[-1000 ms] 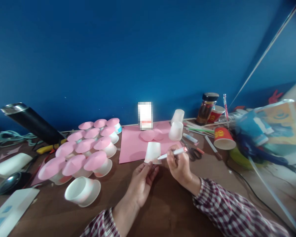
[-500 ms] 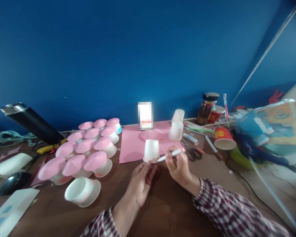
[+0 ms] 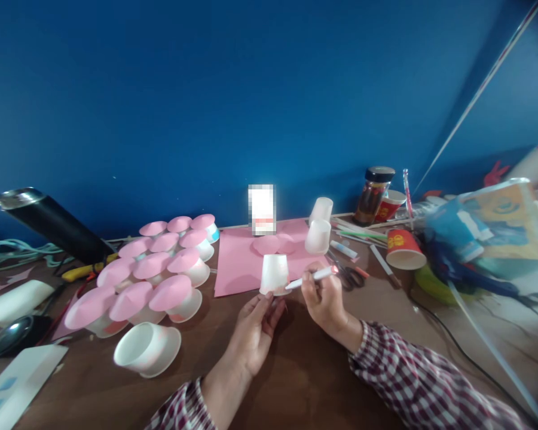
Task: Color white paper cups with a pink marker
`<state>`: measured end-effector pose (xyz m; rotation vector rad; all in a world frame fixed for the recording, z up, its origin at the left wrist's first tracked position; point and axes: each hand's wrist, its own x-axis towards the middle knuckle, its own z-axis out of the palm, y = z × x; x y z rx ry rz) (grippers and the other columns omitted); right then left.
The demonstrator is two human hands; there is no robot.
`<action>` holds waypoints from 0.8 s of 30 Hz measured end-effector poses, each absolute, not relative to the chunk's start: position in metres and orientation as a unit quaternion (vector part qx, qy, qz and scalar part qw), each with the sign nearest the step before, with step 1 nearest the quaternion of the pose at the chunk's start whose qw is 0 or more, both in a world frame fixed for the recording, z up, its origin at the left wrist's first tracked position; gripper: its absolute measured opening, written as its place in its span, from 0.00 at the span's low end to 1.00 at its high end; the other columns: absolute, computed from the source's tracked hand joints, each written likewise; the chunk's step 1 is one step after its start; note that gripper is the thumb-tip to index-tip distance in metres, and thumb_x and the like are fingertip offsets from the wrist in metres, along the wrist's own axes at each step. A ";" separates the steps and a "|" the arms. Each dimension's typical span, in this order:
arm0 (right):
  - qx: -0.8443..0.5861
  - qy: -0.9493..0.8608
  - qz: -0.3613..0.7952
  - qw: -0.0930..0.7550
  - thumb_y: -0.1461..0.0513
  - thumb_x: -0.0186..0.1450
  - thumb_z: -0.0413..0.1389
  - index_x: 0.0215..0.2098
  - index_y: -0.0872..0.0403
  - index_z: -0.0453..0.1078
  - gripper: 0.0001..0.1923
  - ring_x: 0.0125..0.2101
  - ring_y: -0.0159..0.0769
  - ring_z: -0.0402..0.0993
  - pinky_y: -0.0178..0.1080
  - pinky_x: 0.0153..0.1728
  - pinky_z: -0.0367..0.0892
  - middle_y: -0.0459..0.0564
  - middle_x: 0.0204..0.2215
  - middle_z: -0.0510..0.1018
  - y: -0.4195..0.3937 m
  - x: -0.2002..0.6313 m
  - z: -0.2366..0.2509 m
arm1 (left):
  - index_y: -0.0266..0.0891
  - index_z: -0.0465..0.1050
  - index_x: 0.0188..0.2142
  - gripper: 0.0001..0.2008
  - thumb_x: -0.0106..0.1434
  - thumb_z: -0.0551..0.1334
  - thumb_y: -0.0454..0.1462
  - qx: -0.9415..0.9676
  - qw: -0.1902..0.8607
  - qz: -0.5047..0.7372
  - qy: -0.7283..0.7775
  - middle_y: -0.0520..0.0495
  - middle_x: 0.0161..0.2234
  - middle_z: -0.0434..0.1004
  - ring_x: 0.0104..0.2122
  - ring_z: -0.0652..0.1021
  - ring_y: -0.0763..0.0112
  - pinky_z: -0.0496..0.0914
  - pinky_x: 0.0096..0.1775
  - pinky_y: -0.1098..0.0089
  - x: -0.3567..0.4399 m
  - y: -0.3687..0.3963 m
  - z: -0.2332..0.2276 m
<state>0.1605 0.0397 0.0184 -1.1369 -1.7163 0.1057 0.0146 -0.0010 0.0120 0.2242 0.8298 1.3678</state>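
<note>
An upside-down white paper cup (image 3: 275, 273) is pinched at its rim by my left hand (image 3: 256, 331). My right hand (image 3: 325, 297) grips a white marker pen (image 3: 311, 278), its tip at the lower right side of the cup, by a faint pinkish patch. Beneath and behind the cup lies a sheet of pink paper (image 3: 235, 269) with pink paper discs (image 3: 266, 245) on it. Two more upturned white cups (image 3: 317, 237) stand at the sheet's right. On the left, several cups wear pink paper cones (image 3: 150, 266), and one bare white cup (image 3: 138, 349) sits tilted in front of them.
Scissors (image 3: 352, 276), a capped marker (image 3: 344, 249) and another pen (image 3: 385, 266) lie to the right. Beyond them are red paper cups (image 3: 403, 248), a dark jar (image 3: 374, 194) and a blurred packet (image 3: 497, 221). A black flask (image 3: 58, 224) and a power strip (image 3: 20, 382) occupy the left.
The view has shifted slightly, so the surrounding things sit a little further left. Both hands keep their grips, and the marker tip stays by the cup's lower right side.
</note>
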 end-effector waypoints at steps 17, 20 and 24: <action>-0.461 -0.715 0.051 0.524 0.63 0.64 0.48 0.28 0.53 0.61 0.06 0.20 0.31 0.65 0.34 0.24 0.61 0.44 0.19 0.68 0.040 0.159 0.018 | 0.31 0.74 0.26 0.02 0.55 0.64 0.27 0.076 0.682 0.621 0.379 0.46 0.28 0.78 0.30 0.78 0.75 0.75 0.40 0.73 0.013 0.001 0.012; -0.465 -0.714 0.053 0.521 0.63 0.64 0.48 0.29 0.53 0.62 0.06 0.20 0.31 0.65 0.34 0.24 0.61 0.44 0.19 0.68 0.041 0.160 0.017 | 0.31 0.74 0.26 0.02 0.54 0.65 0.28 0.077 0.683 0.621 0.378 0.46 0.28 0.78 0.30 0.78 0.74 0.75 0.40 0.72 0.014 0.001 0.011; -0.469 -0.707 0.053 0.526 0.63 0.64 0.49 0.29 0.53 0.62 0.05 0.20 0.31 0.65 0.33 0.24 0.62 0.43 0.19 0.68 0.042 0.161 0.016 | 0.31 0.74 0.25 0.02 0.52 0.66 0.28 0.074 0.686 0.619 0.376 0.46 0.27 0.78 0.30 0.78 0.74 0.75 0.40 0.72 0.013 0.000 0.011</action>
